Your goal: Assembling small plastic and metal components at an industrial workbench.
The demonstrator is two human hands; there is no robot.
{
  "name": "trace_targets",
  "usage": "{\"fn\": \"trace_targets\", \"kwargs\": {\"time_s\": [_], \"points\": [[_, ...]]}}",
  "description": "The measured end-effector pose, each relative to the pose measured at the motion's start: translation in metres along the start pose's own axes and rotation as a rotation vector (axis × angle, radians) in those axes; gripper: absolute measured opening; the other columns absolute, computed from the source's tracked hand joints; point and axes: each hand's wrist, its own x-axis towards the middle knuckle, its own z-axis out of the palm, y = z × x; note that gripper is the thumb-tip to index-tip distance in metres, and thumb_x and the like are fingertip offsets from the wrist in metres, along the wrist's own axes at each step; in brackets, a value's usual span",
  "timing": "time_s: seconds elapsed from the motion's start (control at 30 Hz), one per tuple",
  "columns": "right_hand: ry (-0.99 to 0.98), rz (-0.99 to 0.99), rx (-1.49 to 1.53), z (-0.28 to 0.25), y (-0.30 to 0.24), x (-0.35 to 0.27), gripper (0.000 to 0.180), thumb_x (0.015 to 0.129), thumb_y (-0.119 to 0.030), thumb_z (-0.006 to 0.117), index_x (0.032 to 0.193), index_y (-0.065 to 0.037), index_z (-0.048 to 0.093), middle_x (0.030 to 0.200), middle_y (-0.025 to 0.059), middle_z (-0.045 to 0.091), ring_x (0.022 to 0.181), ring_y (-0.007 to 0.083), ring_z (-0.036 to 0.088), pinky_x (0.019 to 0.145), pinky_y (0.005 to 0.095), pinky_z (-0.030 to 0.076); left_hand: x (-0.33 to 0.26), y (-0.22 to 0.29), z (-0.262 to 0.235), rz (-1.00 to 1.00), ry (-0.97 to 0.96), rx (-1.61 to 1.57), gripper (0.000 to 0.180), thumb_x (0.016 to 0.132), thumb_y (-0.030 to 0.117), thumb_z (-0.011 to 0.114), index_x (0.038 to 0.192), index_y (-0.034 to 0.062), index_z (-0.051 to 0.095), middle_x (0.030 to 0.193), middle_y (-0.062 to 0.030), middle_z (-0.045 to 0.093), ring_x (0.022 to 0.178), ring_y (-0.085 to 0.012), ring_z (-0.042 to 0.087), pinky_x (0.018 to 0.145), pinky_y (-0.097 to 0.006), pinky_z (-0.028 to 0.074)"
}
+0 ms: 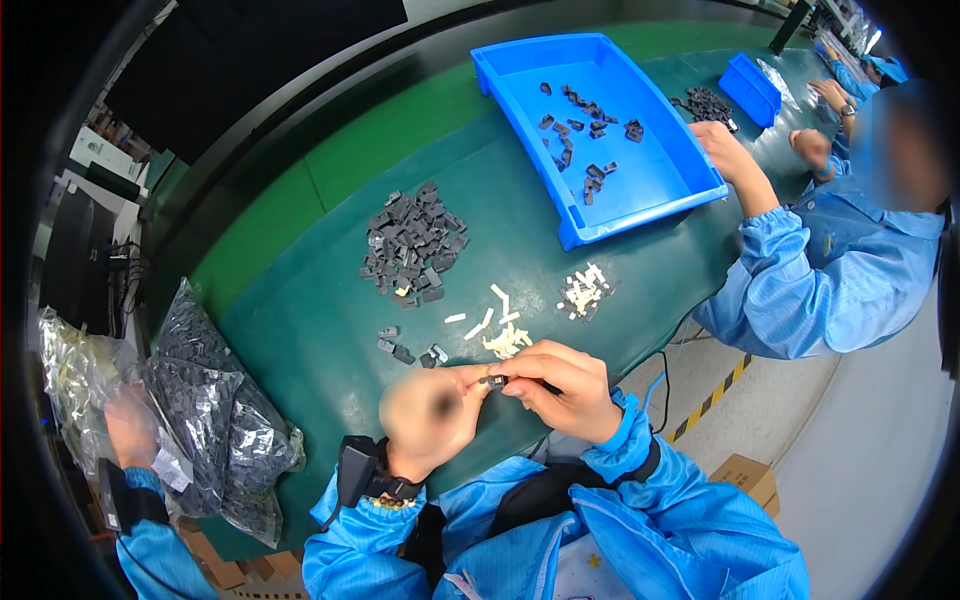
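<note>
A small black plastic part (493,381) is pinched between my two hands at the near edge of the green table. My left hand (435,410) grips it from the left with thumb and finger; most of that hand is blurred. From the other side, the fingertips of my right hand (568,390) close on the same part. Just beyond my fingers lies a heap of cream-coloured small pieces (508,341), with several white strips (480,324) beside it. A few loose dark parts (402,353) lie beyond my left hand. Farther off is a large pile of dark grey plastic parts (415,240).
A blue tray (650,215) with scattered black parts stands at the far right. A white-and-dark pile (585,292) lies nearer. Bags of dark parts (215,420) sit at the left, by another person's hand (130,425). At right, a co-worker's hand (728,155) touches the tray.
</note>
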Motion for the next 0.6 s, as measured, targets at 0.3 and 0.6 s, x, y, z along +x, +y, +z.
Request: {"fn": "trace_targets", "kwargs": {"time_s": [0.3,0.6], "points": [[0.071,0.092,0.0,0.002,-0.005,-0.005,0.017,0.087,0.002,0.073,0.104,0.001,0.072,0.081,0.0077,0.065,0.062,0.0099,0.064,0.054,0.0238,0.049,0.005,-0.002,0.001,0.056,-0.085,0.074,0.031,0.081,-0.004,0.08,0.091,0.0025,0.051,0.082,-0.0144,0.075,0.077,-0.0204,0.076,0.065,-0.027,0.058],[0.565,0.061,-0.542,-0.08,0.007,0.082,0.025,0.089,-0.002,0.07,0.115,-0.002,0.069,0.088,0.007,0.065,0.067,0.0145,0.061,0.059,0.028,0.049,0.014,0.002,-0.001,0.133,-0.185,0.128,0.035,0.079,0.005,0.084,0.098,0.0038,0.054,0.083,-0.0072,0.076,0.065,-0.0191,0.072,0.059,-0.029,0.054]]}}
